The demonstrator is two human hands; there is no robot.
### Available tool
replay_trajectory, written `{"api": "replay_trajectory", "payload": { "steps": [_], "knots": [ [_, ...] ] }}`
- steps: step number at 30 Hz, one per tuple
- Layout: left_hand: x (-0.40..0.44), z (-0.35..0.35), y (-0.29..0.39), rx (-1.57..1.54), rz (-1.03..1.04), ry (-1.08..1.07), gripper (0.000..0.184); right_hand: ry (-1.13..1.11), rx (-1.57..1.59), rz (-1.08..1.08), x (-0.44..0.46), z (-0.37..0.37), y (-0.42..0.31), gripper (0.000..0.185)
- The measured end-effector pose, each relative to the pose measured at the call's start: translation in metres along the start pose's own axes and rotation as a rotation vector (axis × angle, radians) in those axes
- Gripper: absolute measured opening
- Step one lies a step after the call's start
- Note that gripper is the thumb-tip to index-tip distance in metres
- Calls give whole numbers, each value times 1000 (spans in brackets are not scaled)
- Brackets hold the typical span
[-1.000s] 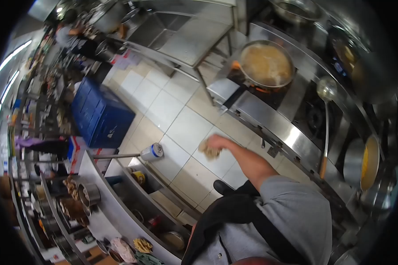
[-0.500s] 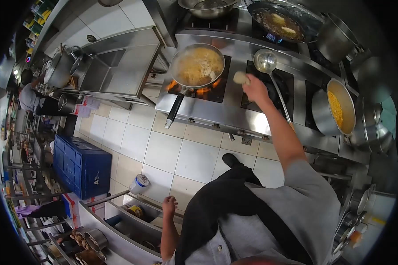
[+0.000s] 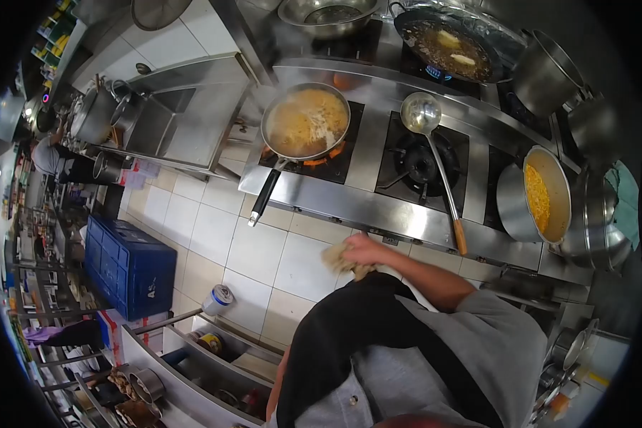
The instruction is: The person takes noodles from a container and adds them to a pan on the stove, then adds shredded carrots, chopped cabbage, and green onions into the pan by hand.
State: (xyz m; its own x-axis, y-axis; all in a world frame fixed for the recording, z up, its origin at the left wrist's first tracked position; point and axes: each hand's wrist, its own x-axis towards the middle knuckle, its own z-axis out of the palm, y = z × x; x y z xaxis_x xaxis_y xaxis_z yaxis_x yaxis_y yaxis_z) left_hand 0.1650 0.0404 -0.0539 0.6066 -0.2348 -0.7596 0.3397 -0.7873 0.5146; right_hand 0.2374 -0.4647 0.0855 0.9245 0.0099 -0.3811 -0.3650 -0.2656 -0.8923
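Observation:
My right hand (image 3: 366,250) is closed around a crumpled beige cloth (image 3: 338,259), in front of the stove and close to my body. Only a sliver of my left forearm shows at my side; the hand itself is hidden. A frying pan (image 3: 274,188) with bubbling yellowish food (image 3: 308,121) steams over flames on the left burner, its black handle pointing towards me. Across the middle burner (image 3: 421,164) lies a long steel ladle (image 3: 422,113), its wooden handle end reaching past the stove's front edge.
A pot of yellow food (image 3: 538,200) stands tilted on the right. Behind are a wok (image 3: 449,53) with frying pieces in oil and a steel bowl (image 3: 328,18). A blue crate (image 3: 128,267) and a plastic tub (image 3: 217,299) sit to the left. Another person (image 3: 48,157) works far left.
My right hand has drawn back from above the middle burner towards my body with the cloth, which now hangs looser. My left hand has dropped out of sight. The view has shifted slightly.

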Motion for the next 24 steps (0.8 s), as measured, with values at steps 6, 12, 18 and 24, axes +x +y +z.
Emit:
{"api": "replay_trajectory", "payload": {
  "steps": [6,12,18,24],
  "knots": [
    [-1,-38,50,-110,-262,85,33,416,-129,123,-19,-94,-2,56],
    [29,-45,122,-275,41,219,36,827,-405,290,-78,-142,3,56],
    [14,-13,122,-4,193,175,40,894,-396,-231,-89,-137,16,36],
    [-76,-45,41,-78,-33,529,40,2,-511,-466,17,44,-39,26]
  ]
}}
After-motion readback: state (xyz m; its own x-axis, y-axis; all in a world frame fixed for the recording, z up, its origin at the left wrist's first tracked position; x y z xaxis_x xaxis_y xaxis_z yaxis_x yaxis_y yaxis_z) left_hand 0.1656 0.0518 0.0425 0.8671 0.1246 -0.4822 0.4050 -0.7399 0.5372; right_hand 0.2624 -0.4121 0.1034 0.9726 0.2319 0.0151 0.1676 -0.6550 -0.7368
